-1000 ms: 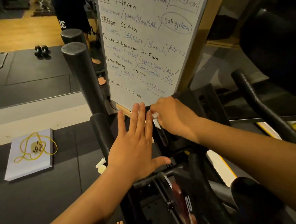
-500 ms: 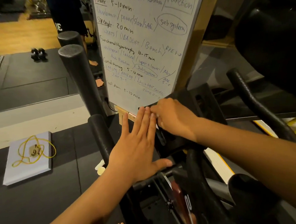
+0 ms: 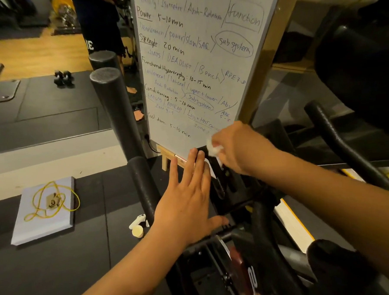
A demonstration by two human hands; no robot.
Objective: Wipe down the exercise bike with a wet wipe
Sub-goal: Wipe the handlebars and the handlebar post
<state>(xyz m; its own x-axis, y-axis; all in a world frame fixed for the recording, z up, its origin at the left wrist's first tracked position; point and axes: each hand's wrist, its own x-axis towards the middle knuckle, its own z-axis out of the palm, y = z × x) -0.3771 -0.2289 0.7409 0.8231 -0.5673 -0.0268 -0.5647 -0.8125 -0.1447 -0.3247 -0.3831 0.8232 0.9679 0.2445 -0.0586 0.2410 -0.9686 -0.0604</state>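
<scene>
Pinching the wet wipe [image 3: 214,149], our right hand [image 3: 239,148] tops the bike console [image 3: 222,187], which runs nearward beside our flat left hand [image 3: 187,202].

Crumpled white wet wipe [image 3: 214,149] against black exercise bike [image 3: 232,190], console top.

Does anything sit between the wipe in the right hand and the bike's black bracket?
Nothing visible. The right hand holds the wet wipe at the top of the bracket; the left hand lies flat beside it, fingertips near the wipe but not under it.
</scene>
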